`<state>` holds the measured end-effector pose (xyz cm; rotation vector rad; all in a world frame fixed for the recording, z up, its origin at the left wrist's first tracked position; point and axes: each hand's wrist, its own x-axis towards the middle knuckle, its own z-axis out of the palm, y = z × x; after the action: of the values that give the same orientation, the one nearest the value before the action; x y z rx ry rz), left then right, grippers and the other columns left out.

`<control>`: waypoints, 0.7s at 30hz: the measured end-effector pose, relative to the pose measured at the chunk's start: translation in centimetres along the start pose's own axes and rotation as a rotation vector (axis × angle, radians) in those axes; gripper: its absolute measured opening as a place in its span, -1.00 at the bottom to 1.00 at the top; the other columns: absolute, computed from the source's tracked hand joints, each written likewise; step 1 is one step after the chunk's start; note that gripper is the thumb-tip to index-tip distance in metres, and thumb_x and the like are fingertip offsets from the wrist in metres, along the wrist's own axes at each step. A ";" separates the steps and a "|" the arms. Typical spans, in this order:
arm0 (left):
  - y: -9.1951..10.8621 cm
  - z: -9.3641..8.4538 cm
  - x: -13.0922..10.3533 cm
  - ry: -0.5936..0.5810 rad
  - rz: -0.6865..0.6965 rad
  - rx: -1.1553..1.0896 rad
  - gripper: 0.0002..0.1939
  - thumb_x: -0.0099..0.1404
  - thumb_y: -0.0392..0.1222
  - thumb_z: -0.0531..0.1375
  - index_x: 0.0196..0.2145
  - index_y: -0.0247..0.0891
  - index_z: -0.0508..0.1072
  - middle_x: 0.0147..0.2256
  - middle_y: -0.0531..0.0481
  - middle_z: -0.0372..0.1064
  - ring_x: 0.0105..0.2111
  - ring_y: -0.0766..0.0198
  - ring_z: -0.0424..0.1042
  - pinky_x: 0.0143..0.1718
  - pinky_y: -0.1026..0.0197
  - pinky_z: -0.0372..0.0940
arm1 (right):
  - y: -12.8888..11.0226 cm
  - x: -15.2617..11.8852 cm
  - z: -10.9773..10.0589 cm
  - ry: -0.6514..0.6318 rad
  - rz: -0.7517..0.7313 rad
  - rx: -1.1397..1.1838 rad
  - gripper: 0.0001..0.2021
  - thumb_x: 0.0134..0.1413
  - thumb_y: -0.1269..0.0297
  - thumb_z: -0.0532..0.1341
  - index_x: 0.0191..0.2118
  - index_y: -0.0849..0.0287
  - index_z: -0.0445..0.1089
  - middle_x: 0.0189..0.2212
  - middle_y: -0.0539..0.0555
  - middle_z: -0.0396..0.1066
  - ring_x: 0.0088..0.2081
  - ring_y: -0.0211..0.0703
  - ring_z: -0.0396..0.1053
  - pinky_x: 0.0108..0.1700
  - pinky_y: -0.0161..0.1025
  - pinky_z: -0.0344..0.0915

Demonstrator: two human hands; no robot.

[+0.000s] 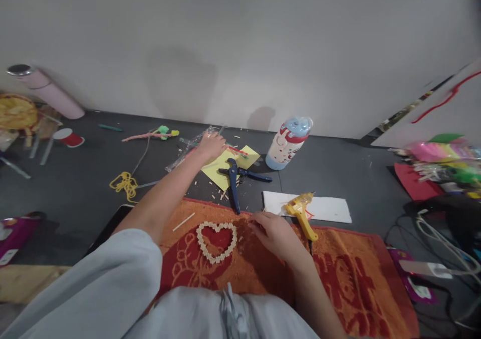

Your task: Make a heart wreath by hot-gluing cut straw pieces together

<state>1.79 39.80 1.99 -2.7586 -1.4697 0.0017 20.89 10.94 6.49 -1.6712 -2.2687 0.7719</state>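
My left hand [213, 146] reaches over a clear plastic wrapper [184, 153] at the edge of a yellow paper [218, 173]; its fingers are bent, and what they may hold is hidden. Low over the orange and red towel [349, 274], my right hand [272, 231] has loosely curled fingers, and I cannot make out anything in them. A heart-shaped frame of small pale pieces [217, 243] lies left of that hand. Blue-handled cutters [233, 184] rest partly on the paper. The yellow glue gun [302, 213] lies on a white strip [332, 209] to the right.
A patterned bottle [287, 143] stands behind the glue gun. Yellow string [126, 185], a red spool [69, 137] and a pink flask [48, 91] are at the left. Colourful supplies [447, 158] and cables [432, 219] lie at the right. A grey wall [233, 43] rises behind.
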 end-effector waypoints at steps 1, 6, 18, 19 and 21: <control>-0.3 0.0 0.0 0.010 -0.021 0.010 -0.51 0.44 -0.04 -0.15 -0.07 -0.28 0.51 0.01 -0.24 0.43 0.12 -0.07 0.22 0.15 -0.24 -0.08 | 0.1 0.0 0.0 -0.003 0.001 -0.001 -0.83 0.24 0.40 0.10 -0.24 0.15 0.45 -0.29 0.09 0.54 -0.25 -0.13 0.47 -0.23 -0.28 0.26; -1.1 -0.2 1.5 0.089 -0.121 0.036 -0.54 0.40 -0.14 -0.12 -0.26 -0.33 0.55 -0.17 -0.29 0.48 0.03 -0.11 0.26 0.13 -0.36 -0.18 | 0.5 0.0 0.2 -0.002 0.008 0.008 -0.81 0.26 0.38 0.08 -0.23 0.16 0.45 -0.28 0.10 0.54 -0.24 -0.11 0.47 -0.22 -0.26 0.27; -1.8 -0.3 9.0 0.042 -0.040 -0.057 -0.55 0.25 -0.29 -0.01 0.06 -0.32 0.42 0.05 -0.25 0.39 0.05 0.01 0.27 0.05 -0.02 0.09 | 1.5 0.2 0.5 0.000 0.032 -0.058 -0.81 0.26 0.41 0.08 -0.22 0.17 0.44 -0.30 0.11 0.53 -0.24 -0.12 0.47 -0.25 -0.29 0.23; -2.0 -0.3 9.2 0.040 -0.044 -0.061 -0.53 0.25 -0.29 -0.01 0.10 -0.33 0.39 0.08 -0.25 0.37 0.06 0.01 0.26 0.06 -0.03 0.08 | 1.5 0.3 0.6 -0.007 0.035 -0.069 -0.81 0.26 0.40 0.07 -0.22 0.17 0.44 -0.30 0.11 0.53 -0.25 -0.12 0.47 -0.25 -0.29 0.23; -2.4 -0.2 9.5 0.035 -0.046 -0.067 -0.49 0.26 -0.30 -0.01 0.16 -0.32 0.32 0.12 -0.25 0.33 0.09 -0.01 0.24 0.08 -0.05 0.06 | 1.4 0.4 0.6 -0.014 0.033 -0.077 -0.82 0.27 0.40 0.08 -0.22 0.17 0.44 -0.31 0.10 0.53 -0.26 -0.13 0.47 -0.25 -0.29 0.23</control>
<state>5.10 48.98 2.27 -2.7601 -1.5529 -0.0973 21.67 11.41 5.20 -1.7467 -2.3136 0.7148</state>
